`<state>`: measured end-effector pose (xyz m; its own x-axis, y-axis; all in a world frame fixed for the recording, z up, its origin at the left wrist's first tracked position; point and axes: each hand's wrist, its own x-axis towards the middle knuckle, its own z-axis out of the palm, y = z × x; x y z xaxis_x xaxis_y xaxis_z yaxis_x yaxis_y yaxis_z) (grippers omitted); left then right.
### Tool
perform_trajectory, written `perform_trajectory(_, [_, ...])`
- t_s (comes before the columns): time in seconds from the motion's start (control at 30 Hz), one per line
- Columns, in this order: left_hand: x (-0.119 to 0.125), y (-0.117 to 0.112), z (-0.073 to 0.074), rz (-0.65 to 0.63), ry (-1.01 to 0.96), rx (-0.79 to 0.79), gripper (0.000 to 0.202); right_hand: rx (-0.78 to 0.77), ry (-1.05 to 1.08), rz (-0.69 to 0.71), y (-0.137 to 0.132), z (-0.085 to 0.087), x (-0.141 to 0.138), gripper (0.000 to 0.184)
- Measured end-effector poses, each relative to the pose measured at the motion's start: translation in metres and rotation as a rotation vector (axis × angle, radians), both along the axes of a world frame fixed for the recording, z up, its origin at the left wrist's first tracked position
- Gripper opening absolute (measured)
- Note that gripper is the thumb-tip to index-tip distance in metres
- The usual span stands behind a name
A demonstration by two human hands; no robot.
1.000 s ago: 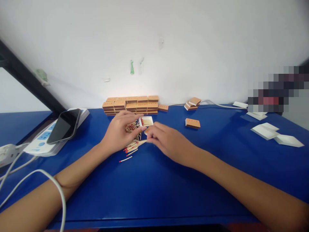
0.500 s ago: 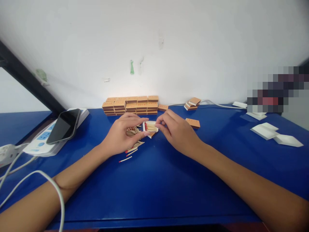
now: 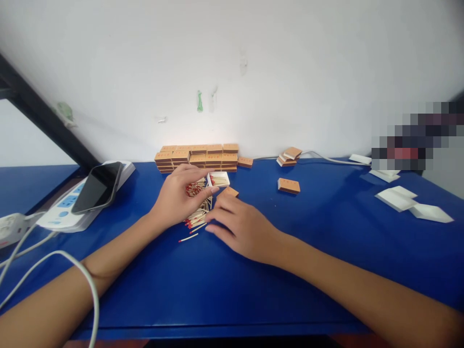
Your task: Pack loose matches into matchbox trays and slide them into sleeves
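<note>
A white matchbox tray [image 3: 225,182] holding red-tipped matches sits between the thumb and index finger of my left hand [image 3: 181,193], gripped at its left end. Under and beside that hand spreads a heap of loose matches [image 3: 195,216], partly covered by it. My right hand [image 3: 241,227] is at the heap's right edge, thumb and index finger apart, with nothing visible between them. Just beyond its knuckles lies an orange matchbox cover [image 3: 231,192], partly hidden. One single match [image 3: 188,238] rests apart, nearer to me.
Stacked matchboxes [image 3: 197,158] line the wall. Rightward are a small pile of boxes [image 3: 289,157], a lone matchbox [image 3: 289,186] and folded white trays [image 3: 397,198]. A phone [image 3: 97,187] rests on a power strip [image 3: 54,216]; a white cable [image 3: 94,299] crosses my left forearm.
My right hand has left the tray and moved left and nearer to me, to the loose matches. The tray has shifted slightly left and away, with my left hand still at it.
</note>
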<state>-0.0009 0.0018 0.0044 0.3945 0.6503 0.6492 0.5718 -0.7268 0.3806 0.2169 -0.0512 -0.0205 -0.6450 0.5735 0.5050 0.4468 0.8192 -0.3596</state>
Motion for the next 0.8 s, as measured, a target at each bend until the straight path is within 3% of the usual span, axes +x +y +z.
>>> perform_trajectory(0.13, [0.002, -0.002, 0.001, 0.007, 0.011, -0.009, 0.039, -0.084, -0.007, 0.087, -0.003, -0.008, -0.015, 0.013])
perform_trajectory(0.33, [0.003, -0.001, -0.002, 0.003, 0.016, -0.007, 0.039, -0.192, -0.022, 0.056, -0.002, -0.007, -0.022, 0.014])
perform_trajectory(0.53, [0.005, 0.002, -0.003, 0.008, 0.032, 0.028, 0.04, -0.144, -0.019, 0.061, -0.001, -0.008, -0.018, 0.009])
perform_trajectory(0.8, [0.007, 0.003, -0.004, 0.01, 0.067, 0.048, 0.039, -0.071, -0.126, 0.045, -0.001, -0.004, -0.016, 0.021])
